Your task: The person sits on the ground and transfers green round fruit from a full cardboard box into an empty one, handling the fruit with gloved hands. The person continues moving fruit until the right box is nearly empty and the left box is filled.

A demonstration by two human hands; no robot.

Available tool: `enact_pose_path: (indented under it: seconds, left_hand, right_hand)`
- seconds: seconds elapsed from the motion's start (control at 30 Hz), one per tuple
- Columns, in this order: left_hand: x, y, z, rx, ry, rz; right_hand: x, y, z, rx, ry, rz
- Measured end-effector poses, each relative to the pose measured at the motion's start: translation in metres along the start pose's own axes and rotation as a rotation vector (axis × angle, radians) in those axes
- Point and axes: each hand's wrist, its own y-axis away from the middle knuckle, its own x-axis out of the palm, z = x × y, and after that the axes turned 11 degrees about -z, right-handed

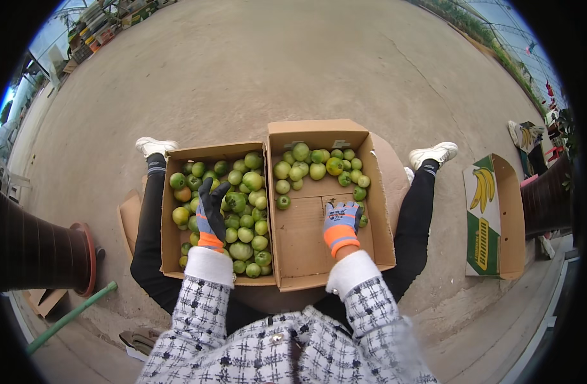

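Note:
Two open cardboard boxes stand side by side between my legs. The left box (pixel 211 151) is nearly covered with green tomatoes (pixel 245 234), a few turning yellow or orange. Over its left part is my left hand (pixel 211 210), in a grey-blue and orange glove with dark fingers. Its fingers and thumb are spread, and nothing shows between them. In the right box (pixel 300 266), green tomatoes (pixel 317 171) line the far end and run down the right side. Beside that right row my right hand (pixel 343 224), gloved alike, is closed with its fingers curled down; whatever it grips is hidden.
A banana-printed carton (pixel 492 217) stands on the concrete floor (pixel 242 70) at right. Dark round pots flank me, the left pot (pixel 44 246) near a green pole (pixel 72 317). Cardboard pieces (pixel 129 217) lie by my left leg. Stacked crates (pixel 92 35) stand far left.

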Motion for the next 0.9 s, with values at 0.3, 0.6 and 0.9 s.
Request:
enact_pose_path:
  seconds: [0.3,0.6,0.9]
  left_hand:
    - [0.044,0.055,-0.018,0.727,-0.727,0.384]
    - [0.065,0.075,-0.019,0.932,-0.839,0.497]
    - [0.012,0.015,-0.015,0.678,-0.627,-0.397]
  right_hand:
    - [-0.005,0.003,-0.012,0.044,-0.778,-0.142]
    - [-0.006,0.019,0.031,-0.472,-1.609,-0.338]
    - [0.013,0.005,-0.005,0.072,-0.175,-0.630]
